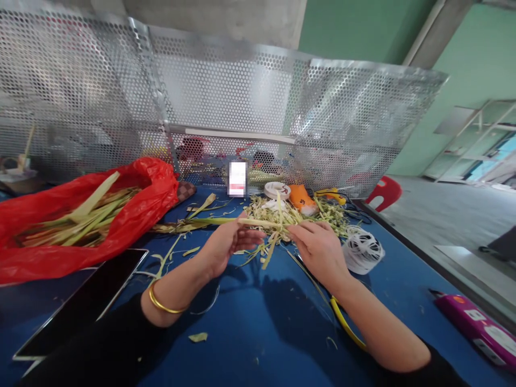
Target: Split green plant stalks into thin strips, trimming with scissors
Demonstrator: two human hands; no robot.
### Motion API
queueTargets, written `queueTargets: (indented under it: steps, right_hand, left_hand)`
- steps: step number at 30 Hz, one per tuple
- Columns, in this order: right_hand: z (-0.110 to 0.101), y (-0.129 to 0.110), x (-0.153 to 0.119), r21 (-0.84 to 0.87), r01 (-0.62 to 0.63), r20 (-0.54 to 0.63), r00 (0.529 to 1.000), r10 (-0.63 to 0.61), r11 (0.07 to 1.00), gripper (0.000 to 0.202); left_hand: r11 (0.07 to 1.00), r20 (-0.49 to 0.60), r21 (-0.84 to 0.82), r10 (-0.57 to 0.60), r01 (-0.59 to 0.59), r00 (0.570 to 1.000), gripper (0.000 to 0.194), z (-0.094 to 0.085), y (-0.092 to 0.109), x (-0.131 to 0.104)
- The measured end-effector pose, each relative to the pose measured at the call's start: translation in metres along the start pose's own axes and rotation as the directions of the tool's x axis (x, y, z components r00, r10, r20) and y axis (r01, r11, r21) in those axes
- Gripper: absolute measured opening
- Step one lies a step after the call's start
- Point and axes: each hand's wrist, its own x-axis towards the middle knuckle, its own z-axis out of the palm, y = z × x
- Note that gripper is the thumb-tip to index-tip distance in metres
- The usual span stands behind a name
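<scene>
A long pale green leaf strip (260,222) stretches between my two hands above the blue table. My left hand (234,239) has its thumb on the strip, with the other fingers curled loosely below it. My right hand (318,247) pinches the strip's right part, where several strips cross in a small knot-like bundle (279,232). Loose ends hang down from this bundle. Behind the hands lies a heap of cut leaf scraps (258,207). My right fingertips are partly hidden by the hand.
A red plastic bag (161,183) of leaves and a dark tablet (88,301) lie left. White tape (277,190), an orange packet (301,199) and yellow scissors (332,194) sit behind. At right are a white strap roll (363,251), a yellow-handled tool (345,325) and a purple box (475,325).
</scene>
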Motion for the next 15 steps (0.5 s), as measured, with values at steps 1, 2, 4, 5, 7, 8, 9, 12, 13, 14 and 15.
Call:
queueTargets:
  steps: [1, 2, 4, 5, 7, 8, 9, 12, 13, 14, 15]
  right_hand:
    - [-0.001, 0.000, 0.001, -0.003, 0.011, 0.013, 1.000, -0.011, 1.000, 0.020]
    - [-0.002, 0.000, 0.001, -0.006, 0.021, 0.024, 0.999, -0.021, 1.000, 0.019]
    - [-0.002, -0.001, 0.002, -0.018, 0.042, 0.041, 0.998, -0.041, 0.999, 0.018]
    - [-0.001, -0.002, 0.002, -0.027, 0.053, 0.048, 0.997, -0.052, 0.998, 0.018]
    - [0.000, -0.004, 0.002, -0.049, 0.082, 0.065, 0.995, -0.079, 0.995, 0.017]
    - [0.001, -0.006, 0.002, -0.061, 0.097, 0.073, 0.993, -0.093, 0.993, 0.016]
    - [0.002, -0.008, 0.001, -0.071, 0.112, 0.078, 0.991, -0.106, 0.991, 0.016]
    - [0.004, -0.015, 0.000, -0.098, 0.155, 0.071, 0.986, -0.149, 0.983, 0.017]
    - [0.004, -0.016, 0.000, -0.109, 0.170, 0.065, 0.984, -0.163, 0.979, 0.017]
    - [0.004, -0.016, 0.000, -0.124, 0.183, 0.062, 0.982, -0.176, 0.975, 0.018]
    - [0.003, -0.016, 0.000, -0.142, 0.193, 0.060, 0.981, -0.186, 0.971, 0.018]
  left_hand:
    - [0.999, 0.072, 0.008, -0.036, 0.035, 0.997, 0.036, -0.002, 0.003, 0.000]
    - [0.998, 0.126, 0.015, -0.068, 0.067, 0.990, 0.038, -0.004, 0.006, -0.001]
    - [0.996, 0.170, 0.027, -0.088, 0.084, 0.982, 0.039, -0.007, 0.010, -0.004]
    - [0.997, 0.175, 0.047, -0.074, 0.066, 0.982, 0.038, -0.007, 0.011, -0.005]
    - [0.991, 0.202, 0.132, -0.031, 0.004, 0.979, 0.042, -0.004, 0.011, -0.008]
    - [0.981, 0.220, 0.192, -0.012, -0.031, 0.975, 0.047, -0.001, 0.009, -0.009]
    - [0.965, 0.224, 0.254, 0.000, -0.058, 0.975, 0.052, 0.002, 0.007, -0.010]
    - [0.920, 0.187, 0.383, 0.008, -0.080, 0.982, 0.056, 0.009, 0.001, -0.011]
    - [0.916, 0.191, 0.392, 0.005, -0.081, 0.981, 0.054, 0.010, 0.000, -0.012]
    - [0.921, 0.212, 0.380, 0.000, -0.082, 0.977, 0.051, 0.011, 0.000, -0.012]
    - [0.932, 0.244, 0.353, -0.012, -0.077, 0.970, 0.048, 0.010, 0.001, -0.013]
